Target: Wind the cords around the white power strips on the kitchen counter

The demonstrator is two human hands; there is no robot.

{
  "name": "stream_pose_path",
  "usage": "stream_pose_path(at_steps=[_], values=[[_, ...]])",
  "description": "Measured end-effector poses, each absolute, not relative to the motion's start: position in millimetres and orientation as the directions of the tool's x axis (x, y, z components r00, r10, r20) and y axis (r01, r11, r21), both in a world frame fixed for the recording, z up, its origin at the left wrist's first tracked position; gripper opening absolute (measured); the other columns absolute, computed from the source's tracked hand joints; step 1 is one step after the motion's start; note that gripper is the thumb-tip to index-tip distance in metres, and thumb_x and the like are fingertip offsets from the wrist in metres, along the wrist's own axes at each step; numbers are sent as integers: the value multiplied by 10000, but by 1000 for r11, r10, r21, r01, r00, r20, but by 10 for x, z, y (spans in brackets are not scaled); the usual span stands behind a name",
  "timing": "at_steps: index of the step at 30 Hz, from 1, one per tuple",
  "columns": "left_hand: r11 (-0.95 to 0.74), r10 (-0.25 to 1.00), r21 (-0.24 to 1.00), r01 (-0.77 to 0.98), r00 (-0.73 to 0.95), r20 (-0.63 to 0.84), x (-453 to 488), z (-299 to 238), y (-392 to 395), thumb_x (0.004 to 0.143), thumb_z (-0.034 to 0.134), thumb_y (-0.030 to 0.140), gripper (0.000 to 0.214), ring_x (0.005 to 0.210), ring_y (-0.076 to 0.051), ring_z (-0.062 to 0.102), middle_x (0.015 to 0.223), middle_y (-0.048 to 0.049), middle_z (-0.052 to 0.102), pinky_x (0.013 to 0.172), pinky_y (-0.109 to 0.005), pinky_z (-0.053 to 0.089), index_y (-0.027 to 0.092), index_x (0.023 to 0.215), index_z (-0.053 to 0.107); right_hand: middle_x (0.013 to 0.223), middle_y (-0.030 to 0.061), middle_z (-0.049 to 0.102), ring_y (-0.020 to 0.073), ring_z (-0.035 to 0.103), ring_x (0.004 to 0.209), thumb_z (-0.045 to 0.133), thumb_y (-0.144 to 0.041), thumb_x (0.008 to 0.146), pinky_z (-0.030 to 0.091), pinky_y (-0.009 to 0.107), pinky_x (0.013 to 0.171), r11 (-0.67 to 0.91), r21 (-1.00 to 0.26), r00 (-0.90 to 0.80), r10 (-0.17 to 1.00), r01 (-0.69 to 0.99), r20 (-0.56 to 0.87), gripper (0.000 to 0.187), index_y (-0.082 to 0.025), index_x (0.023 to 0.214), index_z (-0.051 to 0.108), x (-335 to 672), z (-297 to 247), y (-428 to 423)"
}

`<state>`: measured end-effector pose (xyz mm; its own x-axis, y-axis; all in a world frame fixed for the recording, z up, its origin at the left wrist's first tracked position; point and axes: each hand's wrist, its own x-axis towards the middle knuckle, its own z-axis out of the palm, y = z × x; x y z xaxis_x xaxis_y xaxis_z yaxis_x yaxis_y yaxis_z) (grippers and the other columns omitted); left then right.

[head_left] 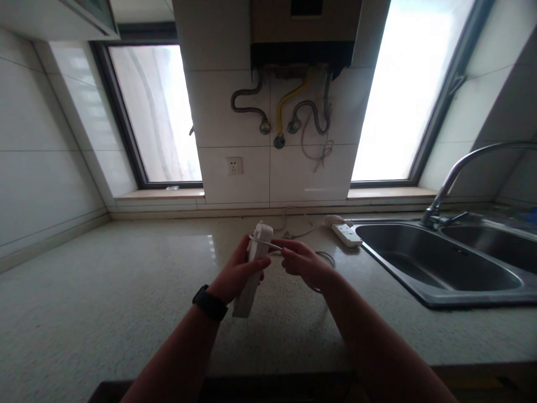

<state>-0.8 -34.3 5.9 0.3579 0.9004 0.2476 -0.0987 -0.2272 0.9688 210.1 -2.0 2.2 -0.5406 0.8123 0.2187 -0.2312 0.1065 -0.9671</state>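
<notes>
My left hand (242,270) is wrapped round a white power strip (247,299), which it holds tilted above the counter. The strip's white cord (272,246) crosses its upper end and runs into my right hand (305,262). The fingers of that hand pinch the cord just right of the strip. More of the cord loops behind and below my right hand. A black watch sits on my left wrist.
A second white power strip (347,234) lies beside the steel sink (419,296), its cord bundled behind it. The faucet (444,184) arches over the basins. A wall socket (235,165) and a water heater (306,33) with hoses are on the tiled wall. Windows flank them.
</notes>
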Motion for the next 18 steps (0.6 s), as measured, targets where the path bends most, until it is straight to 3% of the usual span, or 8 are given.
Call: stream_pose_path(at_steps=[4,8,11,15,18], values=[[-207,895,971,-117,378,236,-15,36,-327,847,718,321,632,636,-112,604,1030,-39,640,568,-268,510,301,1388,390,848,10,631,50,251,516,730,-436,842,158,232,476,156,-958,-520,812,-240,263,426,-247,1222,690,2099,53,-37],[-202,884,973,-109,406,229,-25,56,-321,858,710,323,644,692,-127,639,1118,-73,641,619,-288,533,296,1414,386,1027,39,683,43,260,514,736,-425,834,173,228,473,171,-953,-492,825,-252,278,446,-277,1247,657,2064,107,-92],[-197,871,973,-120,433,230,-16,81,-324,868,702,346,628,765,-148,667,1212,-108,624,694,-320,559,280,1413,396,1010,31,689,44,298,512,736,-434,828,198,222,477,173,-955,-450,852,-242,268,446,-285,1236,635,2023,130,-121],[-204,875,973,-104,427,229,0,34,-285,880,676,388,550,1019,-220,642,1357,-135,545,777,-371,588,265,1358,433,949,27,698,44,299,495,753,-458,799,201,219,468,161,-960,-364,900,-231,238,456,-257,1189,628,1975,114,-109],[-292,912,956,-16,295,284,15,-85,-192,888,660,420,591,980,-195,645,1256,-125,572,778,-371,581,250,1354,337,932,33,702,40,291,495,791,-459,753,204,214,463,141,-961,-312,926,-240,213,471,-225,1132,640,1944,89,-81]])
